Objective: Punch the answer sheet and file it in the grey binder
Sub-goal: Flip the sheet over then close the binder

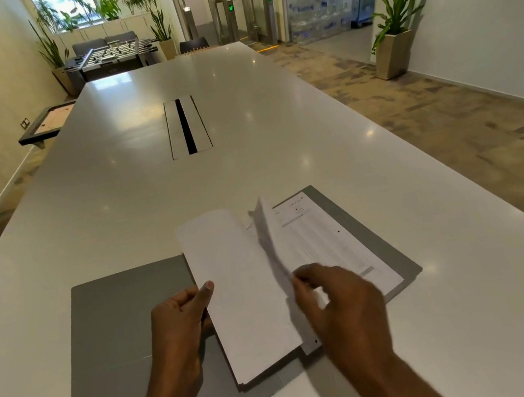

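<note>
Your binder lies open on the table, turned a little counter-clockwise. The answer sheet lies flat on its right half, long axis running from near right to far left, header end away from you. Your left hand grips the stack folded over to the left, thumb on top. Your right hand pinches the near edge of one blurred page, standing up between stack and sheet.
</note>
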